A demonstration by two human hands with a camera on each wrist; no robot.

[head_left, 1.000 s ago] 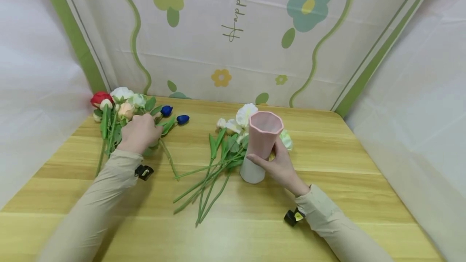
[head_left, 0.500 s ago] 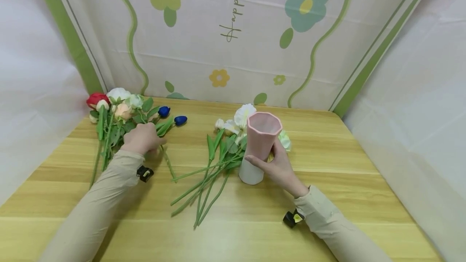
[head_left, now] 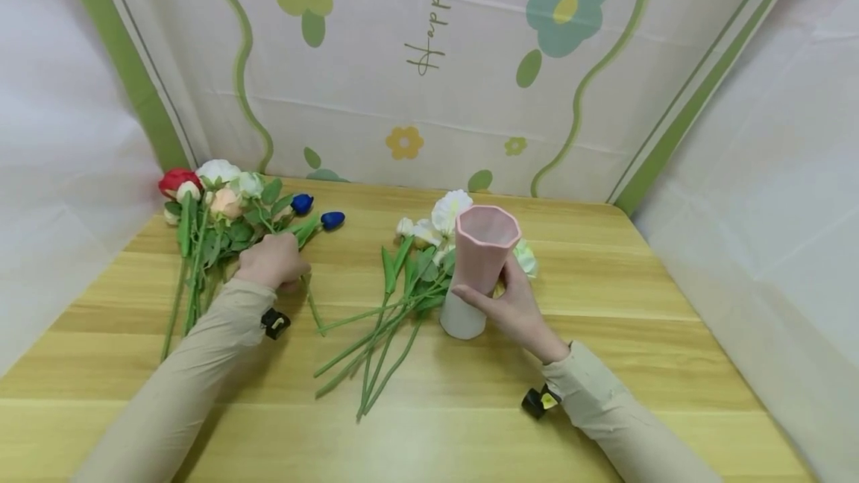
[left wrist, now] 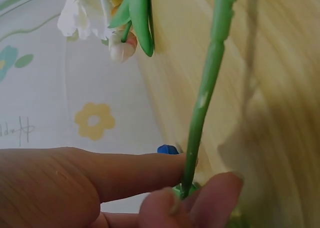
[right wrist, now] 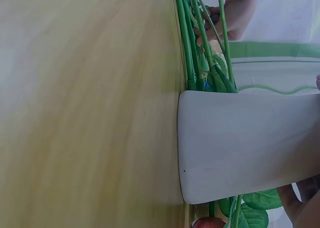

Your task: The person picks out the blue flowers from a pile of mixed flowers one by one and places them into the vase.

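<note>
My left hand (head_left: 271, 261) is low at the near side of the left flower pile. Its thumb and fingers pinch a green flower stem (left wrist: 202, 100), plainly seen in the left wrist view. Two blue tulips (head_left: 332, 221) lie just beyond that hand; which bloom belongs to the pinched stem is hidden. My right hand (head_left: 515, 313) grips the side of a vase (head_left: 478, 267), pink above and white below, which stands upright on the table. In the right wrist view the white lower part of the vase (right wrist: 245, 145) fills the middle.
On the left lie a red rose (head_left: 178, 182), a peach rose (head_left: 226, 203) and white blooms (head_left: 218, 171) with long stems. Beside and behind the vase are white flowers (head_left: 451, 211), their stems (head_left: 376, 349) crossing towards the table's front. A printed cloth (head_left: 362, 80) hangs behind.
My left hand has drawn back a little towards me and to the right, away from the left pile's blooms. The right hand and vase have stayed in place.
</note>
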